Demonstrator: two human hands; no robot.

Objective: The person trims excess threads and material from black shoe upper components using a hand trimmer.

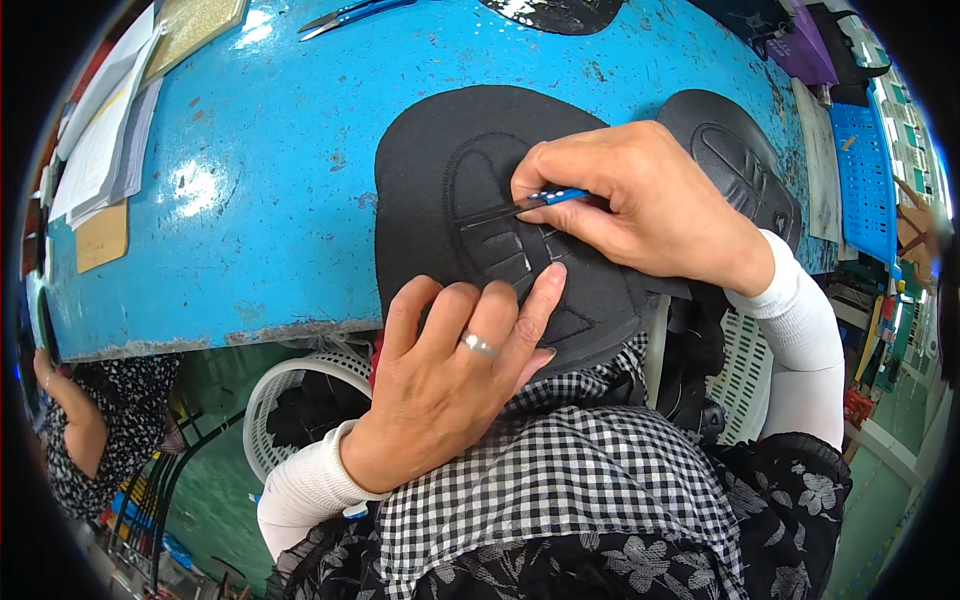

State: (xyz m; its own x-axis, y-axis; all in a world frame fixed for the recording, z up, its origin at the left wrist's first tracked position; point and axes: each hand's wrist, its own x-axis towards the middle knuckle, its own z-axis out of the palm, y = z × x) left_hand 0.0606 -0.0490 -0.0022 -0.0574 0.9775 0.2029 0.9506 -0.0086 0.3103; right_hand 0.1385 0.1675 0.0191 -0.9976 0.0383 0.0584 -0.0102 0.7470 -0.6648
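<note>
A black padded panel [420, 150] with a raised, stitched oval pattern lies on the blue table, its near end reaching past the table's edge. My right hand [650, 195] is closed round a slim tool [563, 196], blue with white dots, whose dark narrow end points left over the pattern; its exact kind is partly hidden by my fingers. Across the panel's near left part rests my left hand [450, 370], its fingers apart and the index fingertip pressing beside the stitched lines. A second black panel [720, 150] of similar pattern lies just beyond my right wrist.
A blue-handled pointed tool [355, 14] and a dark round piece [560, 12] lie at the far edge. Papers [110, 140] are stacked at the left. White baskets [262, 425] stand below the table, a blue basket [865, 190] at right. Another person's arm [85, 430] shows at lower left.
</note>
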